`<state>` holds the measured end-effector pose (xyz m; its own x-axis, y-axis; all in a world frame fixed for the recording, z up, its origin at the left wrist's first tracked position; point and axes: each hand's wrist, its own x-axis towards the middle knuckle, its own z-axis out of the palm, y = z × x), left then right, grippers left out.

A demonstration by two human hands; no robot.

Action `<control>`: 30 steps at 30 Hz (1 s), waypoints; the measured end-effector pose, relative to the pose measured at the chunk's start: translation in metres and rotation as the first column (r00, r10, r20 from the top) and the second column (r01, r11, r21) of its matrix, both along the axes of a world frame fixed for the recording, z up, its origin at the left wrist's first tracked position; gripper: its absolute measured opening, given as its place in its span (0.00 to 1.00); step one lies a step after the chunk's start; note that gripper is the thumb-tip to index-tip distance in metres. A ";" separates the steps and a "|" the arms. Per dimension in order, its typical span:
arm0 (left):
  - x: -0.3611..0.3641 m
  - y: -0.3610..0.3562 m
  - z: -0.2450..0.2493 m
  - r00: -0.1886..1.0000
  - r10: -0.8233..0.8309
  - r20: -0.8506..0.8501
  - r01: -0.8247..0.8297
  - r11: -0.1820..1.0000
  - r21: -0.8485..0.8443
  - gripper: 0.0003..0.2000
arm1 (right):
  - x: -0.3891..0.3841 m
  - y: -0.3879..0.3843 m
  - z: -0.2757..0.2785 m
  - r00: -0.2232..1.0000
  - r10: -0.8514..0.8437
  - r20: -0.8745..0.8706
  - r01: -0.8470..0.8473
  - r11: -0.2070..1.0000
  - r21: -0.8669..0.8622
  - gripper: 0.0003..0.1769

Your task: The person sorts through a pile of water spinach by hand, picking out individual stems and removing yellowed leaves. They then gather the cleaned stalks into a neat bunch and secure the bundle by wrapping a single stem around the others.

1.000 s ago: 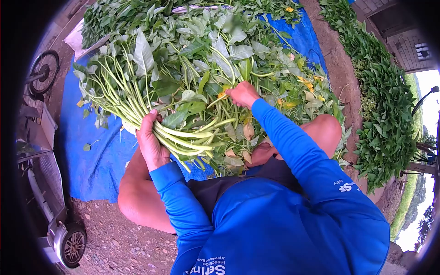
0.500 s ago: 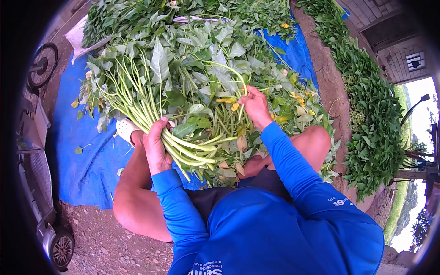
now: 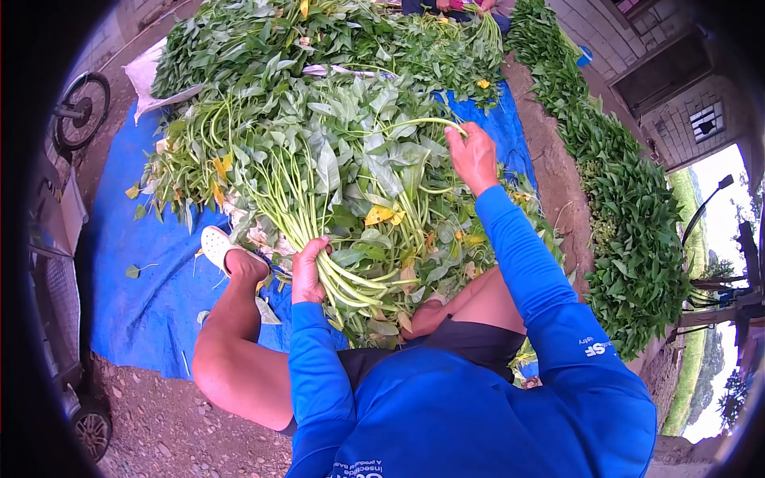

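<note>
My left hand (image 3: 309,271) is closed round a thick bunch of water spinach (image 3: 296,213), its cut pale ends pointing right and its leaves spreading forward. Out to the right, my right hand (image 3: 476,159) pinches the end of a single water spinach stem (image 3: 424,122) between thumb and fingers. That stem curves left, and its leafy part merges into the heap of greens (image 3: 351,103) beneath. Yellowed leaves (image 3: 381,214) lie among the stems between my hands.
A blue tarp (image 3: 135,295) lies under the heap. My foot in a white clog (image 3: 217,247) rests at its left. A long row of greens (image 3: 629,239) runs along the right. Another person's hands (image 3: 484,5) hold greens at the top. Wheels (image 3: 84,111) stand at left.
My right hand has moved forward and outward with the stem's end, from low over the heap to farther out. My left hand keeps the bunch. The view has shifted, bringing another person's hands in.
</note>
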<state>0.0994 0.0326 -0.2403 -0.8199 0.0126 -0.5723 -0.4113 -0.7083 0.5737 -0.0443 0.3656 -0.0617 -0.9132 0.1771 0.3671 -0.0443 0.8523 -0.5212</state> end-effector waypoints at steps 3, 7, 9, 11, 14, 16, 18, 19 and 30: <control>-0.001 -0.002 -0.005 1.000 -0.013 -0.006 0.013 1.000 0.023 0.08 | -0.006 0.004 0.000 0.996 0.015 -0.084 -0.007 0.996 0.090 0.22; -0.001 -0.001 -0.015 0.999 -0.041 0.006 0.041 0.997 0.070 0.10 | -0.006 0.007 0.007 1.000 0.003 -0.019 -0.001 0.994 0.107 0.22; 0.000 0.002 -0.020 0.999 -0.042 0.019 0.040 0.994 0.104 0.11 | -0.004 0.008 0.017 0.999 -0.024 0.047 0.029 0.994 -0.110 0.20; 0.002 0.004 -0.035 0.998 -0.056 0.034 0.050 0.987 0.150 0.12 | -0.003 0.003 0.029 0.992 -0.026 0.126 0.065 0.945 -0.320 0.19; 0.005 0.010 -0.050 0.994 -0.065 0.084 0.052 0.987 0.150 0.14 | -0.001 -0.012 0.046 0.998 0.062 -0.023 -0.064 0.845 -0.531 0.16; 0.008 0.013 -0.043 0.992 -0.085 0.092 0.070 0.985 0.156 0.16 | 0.007 -0.024 0.065 0.983 0.152 -0.101 -0.183 0.771 -0.610 0.14; 0.009 0.017 -0.038 0.992 -0.063 0.113 0.046 0.988 0.149 0.17 | 0.018 -0.042 0.082 0.953 0.210 -0.218 -0.303 0.665 -0.683 0.14; 0.009 0.019 -0.036 0.992 -0.060 0.111 0.044 0.988 0.146 0.17 | 0.022 -0.050 0.085 0.928 0.218 -0.301 -0.367 0.670 -0.646 0.14; 0.012 0.023 -0.053 0.985 -0.108 0.138 0.065 0.956 0.286 0.15 | 0.139 -0.121 -0.067 0.901 0.348 0.258 -0.178 0.840 -0.512 0.13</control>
<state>0.1114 0.0557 -0.2936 -0.7133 0.2573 -0.6519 -0.5446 -0.7890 0.2844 0.0950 0.2443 -0.1286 -0.9995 -0.0167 -0.0255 0.0142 0.4839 -0.8750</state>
